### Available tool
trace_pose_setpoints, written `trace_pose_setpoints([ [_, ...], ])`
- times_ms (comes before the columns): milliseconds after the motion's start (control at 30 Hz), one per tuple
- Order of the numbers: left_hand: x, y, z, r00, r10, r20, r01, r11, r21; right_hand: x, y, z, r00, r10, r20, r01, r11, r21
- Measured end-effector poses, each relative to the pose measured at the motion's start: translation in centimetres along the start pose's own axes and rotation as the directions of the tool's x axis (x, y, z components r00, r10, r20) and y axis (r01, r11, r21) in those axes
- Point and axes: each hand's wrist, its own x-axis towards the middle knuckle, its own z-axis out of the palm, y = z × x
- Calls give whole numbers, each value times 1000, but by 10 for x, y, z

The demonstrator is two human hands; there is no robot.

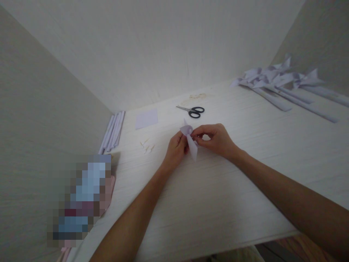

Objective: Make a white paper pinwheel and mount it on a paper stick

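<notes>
1 pair of scissors (192, 110), 1 paper square (146, 118) and 2 hands are counted on the tabletop (245, 174).

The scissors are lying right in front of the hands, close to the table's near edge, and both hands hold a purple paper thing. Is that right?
Not quite. The head view shows the scissors lying beyond the hands, farther back on the table, not near its front edge. The rest holds: the left hand and right hand both hold the purple paper.

My pale worktop (245, 174) is carrying black-handled scissors (191, 110), a lilac paper square (147, 118), folded strips (113, 131) at its left edge, and finished paper pieces (283, 85) far right.
</notes>
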Motion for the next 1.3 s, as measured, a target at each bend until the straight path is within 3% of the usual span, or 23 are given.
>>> trace_pose_setpoints([
  [233, 1, 0, 1, 997, -43, -59, 44, 999, 15, 1, -2, -1, 1000, -8, 0, 8, 1000, 26],
  [567, 0, 1, 0, 1000, -12, -11, 12, 1000, 7, 1, -2, 0, 1000, -6, -1, 6, 1000, 1],
  [800, -1, 4, 1, 999, -4, -51, 6, 999, 44, 1, -2, 1, 1000, -22, -7, 22, 1000, 5],
  [1133, -2, 4, 1, 1000, 23, 3, -23, 998, 50, 1, -2, 2, 999, -17, -44, 14, 998, -54],
  [1300, -2, 3, 1, 999, 30, -27, -29, 999, 36, 1, -1, 3, 999, -17, -36, 16, 999, -27],
])
